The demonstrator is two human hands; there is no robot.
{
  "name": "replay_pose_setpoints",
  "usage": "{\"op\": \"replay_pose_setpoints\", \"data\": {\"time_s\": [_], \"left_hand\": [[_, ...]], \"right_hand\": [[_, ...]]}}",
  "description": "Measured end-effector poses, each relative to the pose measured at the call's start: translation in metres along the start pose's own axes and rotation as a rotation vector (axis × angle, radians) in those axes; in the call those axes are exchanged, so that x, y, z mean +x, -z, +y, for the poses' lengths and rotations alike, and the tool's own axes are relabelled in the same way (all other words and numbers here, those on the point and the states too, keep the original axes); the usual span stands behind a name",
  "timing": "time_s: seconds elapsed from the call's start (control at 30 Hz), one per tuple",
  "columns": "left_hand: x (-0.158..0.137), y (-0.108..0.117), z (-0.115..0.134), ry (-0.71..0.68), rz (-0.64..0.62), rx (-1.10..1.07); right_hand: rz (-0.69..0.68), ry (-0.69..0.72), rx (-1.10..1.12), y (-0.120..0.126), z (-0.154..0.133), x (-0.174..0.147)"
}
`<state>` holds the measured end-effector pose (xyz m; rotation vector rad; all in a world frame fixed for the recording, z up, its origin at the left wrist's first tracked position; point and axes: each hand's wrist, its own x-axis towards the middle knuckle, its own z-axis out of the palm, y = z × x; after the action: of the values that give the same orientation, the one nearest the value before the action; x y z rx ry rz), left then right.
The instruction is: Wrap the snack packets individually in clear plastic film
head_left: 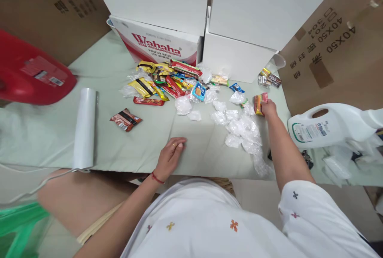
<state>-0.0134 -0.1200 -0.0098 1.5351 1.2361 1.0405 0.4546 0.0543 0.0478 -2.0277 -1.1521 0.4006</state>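
At this worktop [203, 150], between a "40X50" carton [332, 56], a "Wahaha PURIFIED WATER" box [155, 44] and me, my left hand [169, 157] is resting loosely curled, palm hidden, while my right hand [269, 109] is pinching a red-and-yellow packet [258, 104] beside clear pouches [241, 128].

Open tablecloth [157, 124] leaves a passage between the brown packet [126, 119] and the clear packets [241, 126]. Behind, the Wahaha carton [157, 46] and white box [236, 58] block the way; the white jug [338, 124] obstructs the right.
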Motion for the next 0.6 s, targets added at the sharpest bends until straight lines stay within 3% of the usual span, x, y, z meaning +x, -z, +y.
{"op": "replay_pose_setpoints", "data": {"time_s": [0.1, 0.2, 0.27, 0.33, 0.43, 0.5, 0.6], "left_hand": [[-0.004, -0.004, -0.004, -0.109, 0.002, 0.192], [-0.006, -0.006, -0.004, -0.177, 0.033, 0.295], [-0.007, -0.006, -0.003, -0.195, 0.064, 0.332], [-0.008, -0.006, -0.003, -0.207, 0.083, 0.358], [-0.007, -0.005, -0.002, -0.243, 0.073, 0.392], [-0.007, -0.005, -0.002, -0.276, 0.063, 0.418], [-0.007, -0.006, -0.001, -0.317, 0.05, 0.441]], "right_hand": [[0.077, -0.095, -0.128, -0.013, 0.004, 0.01], [0.141, -0.11, -0.239, -0.004, 0.007, 0.006], [0.223, -0.036, -0.275, 0.009, 0.011, -0.011], [0.301, 0.135, -0.315, 0.018, 0.017, -0.038], [0.223, 0.352, -0.407, 0.013, 0.032, -0.072], [0.113, 0.337, -0.474, 0.001, 0.04, -0.075], [0.085, 0.246, -0.523, -0.018, 0.043, -0.044]]}}
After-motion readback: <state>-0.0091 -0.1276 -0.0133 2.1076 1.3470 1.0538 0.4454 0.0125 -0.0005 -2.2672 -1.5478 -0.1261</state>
